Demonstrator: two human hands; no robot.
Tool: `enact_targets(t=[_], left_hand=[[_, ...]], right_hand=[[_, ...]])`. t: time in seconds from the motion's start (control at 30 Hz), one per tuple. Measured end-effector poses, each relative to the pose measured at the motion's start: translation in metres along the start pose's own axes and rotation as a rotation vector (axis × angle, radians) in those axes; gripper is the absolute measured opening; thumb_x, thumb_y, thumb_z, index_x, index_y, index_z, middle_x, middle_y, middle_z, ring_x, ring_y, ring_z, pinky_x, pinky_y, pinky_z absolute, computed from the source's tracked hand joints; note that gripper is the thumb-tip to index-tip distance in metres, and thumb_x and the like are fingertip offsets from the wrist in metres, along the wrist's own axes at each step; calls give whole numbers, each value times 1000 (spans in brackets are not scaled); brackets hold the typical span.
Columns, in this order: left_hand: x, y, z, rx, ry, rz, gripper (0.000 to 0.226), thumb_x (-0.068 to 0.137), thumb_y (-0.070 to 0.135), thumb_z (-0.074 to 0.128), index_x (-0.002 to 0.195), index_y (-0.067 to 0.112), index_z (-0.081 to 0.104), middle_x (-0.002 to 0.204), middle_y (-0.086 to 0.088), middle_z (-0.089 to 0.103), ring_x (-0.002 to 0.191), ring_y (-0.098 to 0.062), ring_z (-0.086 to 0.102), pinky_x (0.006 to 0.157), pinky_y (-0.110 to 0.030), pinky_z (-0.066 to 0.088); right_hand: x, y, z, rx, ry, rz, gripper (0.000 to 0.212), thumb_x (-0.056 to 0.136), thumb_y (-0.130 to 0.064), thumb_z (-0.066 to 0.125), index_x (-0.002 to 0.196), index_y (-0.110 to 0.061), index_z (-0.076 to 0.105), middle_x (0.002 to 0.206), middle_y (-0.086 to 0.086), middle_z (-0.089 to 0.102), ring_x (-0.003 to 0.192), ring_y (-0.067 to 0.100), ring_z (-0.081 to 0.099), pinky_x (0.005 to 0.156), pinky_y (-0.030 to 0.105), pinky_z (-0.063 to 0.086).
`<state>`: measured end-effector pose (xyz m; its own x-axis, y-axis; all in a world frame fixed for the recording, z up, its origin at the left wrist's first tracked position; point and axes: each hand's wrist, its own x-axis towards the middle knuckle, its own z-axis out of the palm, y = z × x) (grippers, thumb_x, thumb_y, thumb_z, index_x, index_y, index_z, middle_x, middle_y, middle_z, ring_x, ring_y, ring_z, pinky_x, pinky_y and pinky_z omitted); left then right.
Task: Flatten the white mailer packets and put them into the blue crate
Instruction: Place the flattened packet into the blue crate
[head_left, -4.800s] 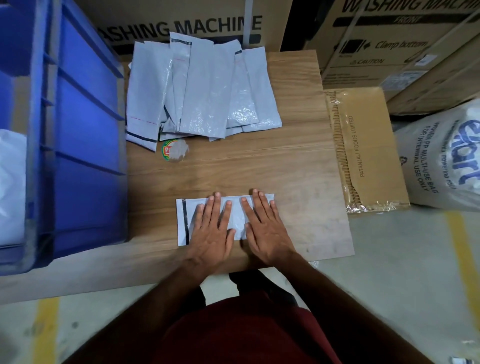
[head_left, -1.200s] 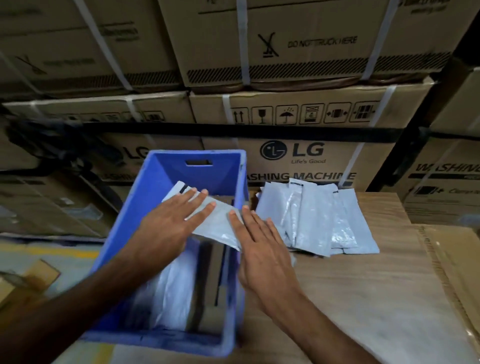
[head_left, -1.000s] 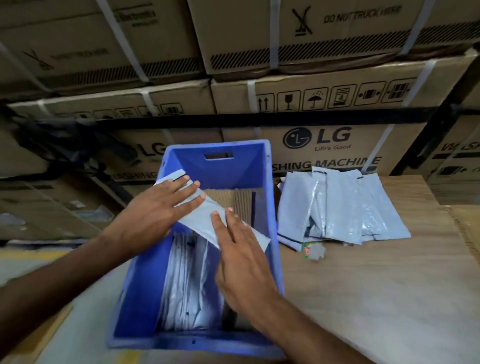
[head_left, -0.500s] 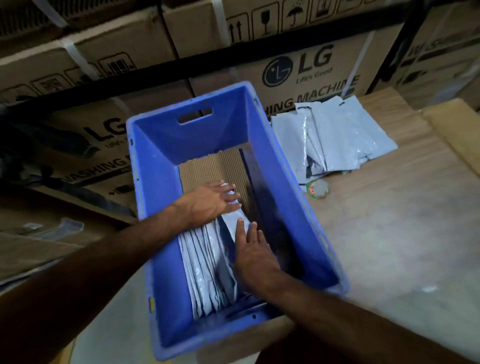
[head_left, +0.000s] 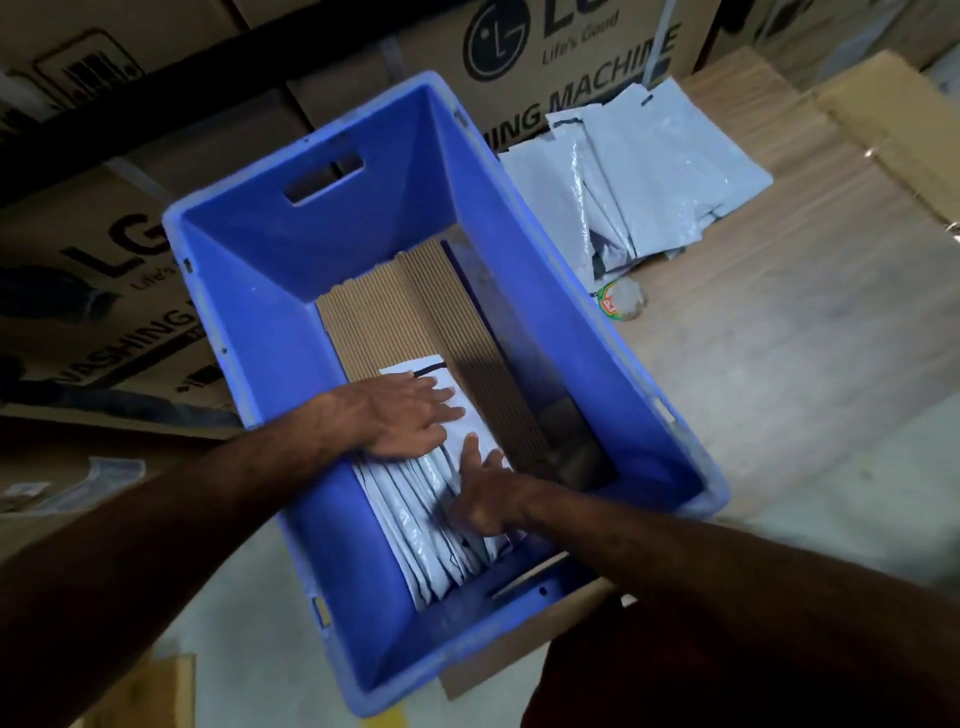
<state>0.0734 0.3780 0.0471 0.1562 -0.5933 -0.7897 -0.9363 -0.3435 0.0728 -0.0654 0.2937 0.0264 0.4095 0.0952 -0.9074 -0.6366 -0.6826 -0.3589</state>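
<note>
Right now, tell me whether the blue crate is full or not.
Partly full. White packets fill only the near left of the blue crate; bare cardboard liner shows beyond them.

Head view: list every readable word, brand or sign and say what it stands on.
"LG", "Life's Good", "MACHINE": carton behind the crate.
"LG", "Life's", "VASHING", cut off: carton at left.
Handling symbols: upper-left carton, too blurred to read.
Red and green label: round object on the table, unreadable.

Hands (head_left: 410, 415) covering most of top packet (head_left: 470, 415); crate (head_left: 260, 322) wall hiding pile's (head_left: 660, 171) left edge; LG box (head_left: 571, 47) cropped at top.
</note>
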Motion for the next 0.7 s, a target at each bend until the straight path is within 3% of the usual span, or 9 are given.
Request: enact_targets(t=[0.17, 0.33, 0.47, 0.6, 0.7], left_hand=[[10, 0, 8, 4, -62, -78, 56, 107, 49, 13, 161, 38, 6, 170, -6, -7, 157, -24, -6, 126, -43, -2], [15, 3, 14, 43, -63, -78, 59, 106, 50, 12, 162, 34, 4, 169, -10, -8, 157, -25, -6, 127, -45, -3], [8, 6, 17, 41, -13, -99, 61, 106, 48, 10, 163, 28, 3, 169, -12, -8, 157, -25, -7, 127, -45, -5], [-6, 11, 15, 8, 124, -151, 87, 85, 55, -13, 163, 23, 9, 170, -12, 4, 157, -27, 4, 126, -45, -1], [-18, 17, 14, 26, 358, -235, 85, 88, 51, -4, 160, 16, 27, 164, -15, 28, 151, -31, 26, 125, -49, 10]], right_hand=[[1, 0, 2, -38, -44, 18, 90, 107, -37, 43, 155, -9, -28, 162, 32, -20, 152, 50, 4, 123, 56, 11], [8, -1, 1, 22, -126, 11, 61, 111, -26, 35, 163, -21, 5, 157, 31, -33, 143, 65, -8, 118, 69, 14], [-7, 11, -2, 71, -18, -124, 91, 104, -29, 52, 158, -4, -17, 160, 39, -5, 148, 56, 8, 121, 60, 16], [-16, 3, -6, -92, 13, -45, 107, 99, -52, 53, 155, -13, -29, 164, 27, -21, 155, 42, 5, 124, 54, 17], [-33, 8, -20, -179, 170, -165, 104, 96, -43, 56, 158, -13, -23, 166, 22, -18, 156, 34, 7, 123, 49, 23]])
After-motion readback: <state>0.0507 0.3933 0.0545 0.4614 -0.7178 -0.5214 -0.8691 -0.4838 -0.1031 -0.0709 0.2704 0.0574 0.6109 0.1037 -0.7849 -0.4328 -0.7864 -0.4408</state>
